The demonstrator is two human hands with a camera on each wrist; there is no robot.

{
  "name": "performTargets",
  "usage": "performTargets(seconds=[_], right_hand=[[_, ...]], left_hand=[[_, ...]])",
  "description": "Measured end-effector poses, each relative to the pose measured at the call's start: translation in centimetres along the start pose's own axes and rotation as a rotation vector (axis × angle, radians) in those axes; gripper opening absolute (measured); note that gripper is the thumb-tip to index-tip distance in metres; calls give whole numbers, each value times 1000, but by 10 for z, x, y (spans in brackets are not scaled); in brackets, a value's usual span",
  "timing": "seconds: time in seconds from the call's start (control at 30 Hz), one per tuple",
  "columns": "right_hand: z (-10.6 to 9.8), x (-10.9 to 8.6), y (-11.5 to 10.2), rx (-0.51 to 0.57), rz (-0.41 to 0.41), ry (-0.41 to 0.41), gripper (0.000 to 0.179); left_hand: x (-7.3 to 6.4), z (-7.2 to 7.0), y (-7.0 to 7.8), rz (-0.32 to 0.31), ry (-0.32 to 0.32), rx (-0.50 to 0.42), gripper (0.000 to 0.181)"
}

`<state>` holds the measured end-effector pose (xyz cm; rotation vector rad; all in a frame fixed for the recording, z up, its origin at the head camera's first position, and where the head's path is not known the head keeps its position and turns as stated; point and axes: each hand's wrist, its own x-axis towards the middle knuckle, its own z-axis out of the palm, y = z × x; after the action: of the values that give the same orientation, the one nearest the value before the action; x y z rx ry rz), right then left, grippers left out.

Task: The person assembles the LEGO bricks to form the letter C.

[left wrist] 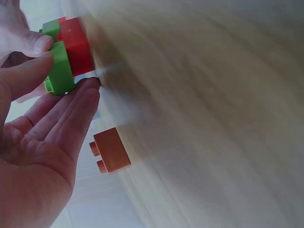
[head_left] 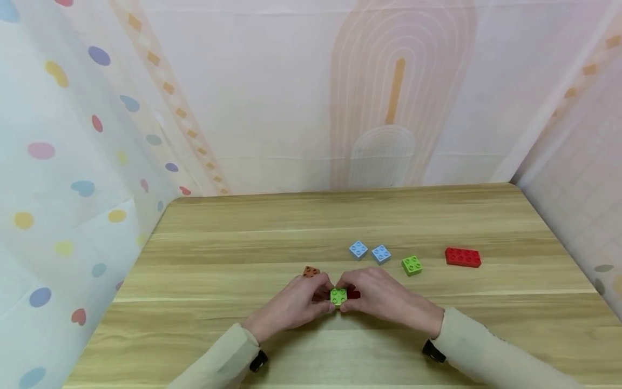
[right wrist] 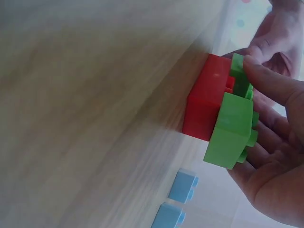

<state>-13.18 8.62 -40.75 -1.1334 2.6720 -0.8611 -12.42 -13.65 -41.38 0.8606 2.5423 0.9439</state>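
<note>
In front of me both hands meet at a green brick (head_left: 338, 296) with four studs. It sits on a longer red brick (right wrist: 204, 102), which shows in both wrist views close to the table. My left hand (head_left: 298, 302) holds the green brick from the left, thumb in front and fingers behind. Opposite it, my right hand (head_left: 376, 294) grips with thumb and fingers at the right side. Two green pieces show against the red one in the wrist views, the nearer (right wrist: 230, 130) overhanging its end. Fingers hide part of the join.
Beyond the left hand lies a brown brick (head_left: 311, 271). Farther right are a light blue brick (head_left: 358, 249), a second blue brick (head_left: 381, 254), a loose green brick (head_left: 412, 265) and a long red brick (head_left: 463, 257). The wooden table (head_left: 233, 227) meets patterned cloth at the back.
</note>
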Motion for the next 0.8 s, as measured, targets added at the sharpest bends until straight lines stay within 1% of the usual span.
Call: performTargets(seconds=[0.07, 0.2, 0.33, 0.4, 0.5, 0.6, 0.8], right_hand=[[-4, -2, 1, 18, 29, -29, 36], [-14, -14, 6, 1, 98, -69, 48], [-23, -31, 13, -32, 140, -73, 49], [-24, -38, 17, -35, 153, -68, 49], [-25, -44, 21, -33, 168, -52, 49], [-25, -46, 24, -22, 175, -36, 44], [-21, -46, 28, -35, 117, -10, 33]], left_hand=[[1, 0, 1, -9, -8, 8, 21], [1, 0, 1, -19, -17, 54, 31], [3, 0, 5, -17, -20, 135, 46], [6, 1, 8, -9, -20, 171, 49], [13, 3, 12, 0, -11, 198, 45], [17, 5, 14, 14, -1, 214, 38], [19, 8, 15, 22, 5, 229, 33]])
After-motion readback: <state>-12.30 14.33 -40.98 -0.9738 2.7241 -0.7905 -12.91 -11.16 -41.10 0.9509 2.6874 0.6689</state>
